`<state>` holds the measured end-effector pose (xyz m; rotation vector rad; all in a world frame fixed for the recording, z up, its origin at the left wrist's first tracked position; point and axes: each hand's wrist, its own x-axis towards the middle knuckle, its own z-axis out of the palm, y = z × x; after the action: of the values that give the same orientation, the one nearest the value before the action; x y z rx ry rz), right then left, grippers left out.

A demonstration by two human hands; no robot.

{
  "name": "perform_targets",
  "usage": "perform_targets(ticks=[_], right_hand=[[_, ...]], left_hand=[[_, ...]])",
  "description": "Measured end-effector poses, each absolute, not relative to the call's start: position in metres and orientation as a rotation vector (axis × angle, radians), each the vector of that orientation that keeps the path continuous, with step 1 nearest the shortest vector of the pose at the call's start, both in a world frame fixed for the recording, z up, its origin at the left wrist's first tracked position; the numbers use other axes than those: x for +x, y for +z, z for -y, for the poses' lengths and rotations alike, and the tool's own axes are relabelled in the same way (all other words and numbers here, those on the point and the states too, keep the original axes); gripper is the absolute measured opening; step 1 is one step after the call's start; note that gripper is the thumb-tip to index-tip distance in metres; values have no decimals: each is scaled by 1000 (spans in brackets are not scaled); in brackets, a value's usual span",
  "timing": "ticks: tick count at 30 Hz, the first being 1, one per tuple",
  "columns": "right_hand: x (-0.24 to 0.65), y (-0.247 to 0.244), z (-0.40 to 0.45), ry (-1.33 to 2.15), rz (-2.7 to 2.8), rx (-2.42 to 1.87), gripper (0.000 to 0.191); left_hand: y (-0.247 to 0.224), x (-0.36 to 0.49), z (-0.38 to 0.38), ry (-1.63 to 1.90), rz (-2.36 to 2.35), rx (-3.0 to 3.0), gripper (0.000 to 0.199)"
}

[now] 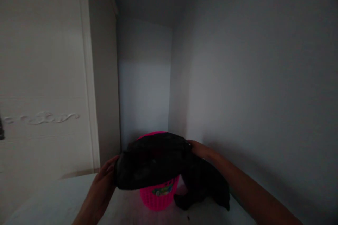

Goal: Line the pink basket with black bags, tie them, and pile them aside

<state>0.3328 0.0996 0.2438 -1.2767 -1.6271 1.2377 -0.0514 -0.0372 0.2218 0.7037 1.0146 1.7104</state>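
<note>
A black plastic bag (153,163) is spread wide over the top of a bright pink plastic basket (158,202), which has slotted sides and a green and white label. My left hand (107,174) is closed on the bag's left edge. On the other side, my right hand (199,148) grips the bag's upper right edge, with part of the fingers hidden. The rest of the bag (206,184) hangs to the right of the basket, down to the pale surface. Most of the basket's rim is covered; only its far edge shows.
A white wardrobe (44,59) with a raised scroll ornament stands at the left. Plain walls (250,77) meet in a corner behind the basket. A tiny dark speck (188,217) lies on the pale surface (121,211) in front. The light is dim.
</note>
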Motion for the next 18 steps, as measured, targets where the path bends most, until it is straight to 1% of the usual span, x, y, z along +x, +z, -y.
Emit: perform_targets(ticks=[3, 5, 7, 9, 10, 11, 13, 16, 18], right_hand=[[328, 231, -109, 1171, 1549, -1302, 43], [327, 229, -110, 1172, 1514, -1282, 45], [328, 232, -107, 1206, 1499, -1224, 54], [330, 238, -101, 1276, 1458, -1089, 63], [330, 241, -98, 1315, 1422, -1011, 65], [328, 244, -96, 1352, 1382, -938, 64], [319, 248, -94, 1411, 1313, -836, 56], [297, 244, -100, 1388, 1222, -849, 44], [284, 236, -111, 1319, 1151, -901, 40]], left_hand=[[196, -53, 16, 1747, -1043, 671, 43], [191, -54, 5, 1739, -1039, 682, 37], [198, -55, 1, 1725, -1007, 720, 41], [211, -54, 0, 1705, -977, 790, 50], [219, -53, 0, 1689, -974, 826, 52], [226, -52, -1, 1671, -980, 857, 51], [236, -47, -6, 1639, -1008, 885, 43], [242, -42, -25, 1613, -1051, 870, 27], [240, -42, -41, 1599, -1095, 849, 23]])
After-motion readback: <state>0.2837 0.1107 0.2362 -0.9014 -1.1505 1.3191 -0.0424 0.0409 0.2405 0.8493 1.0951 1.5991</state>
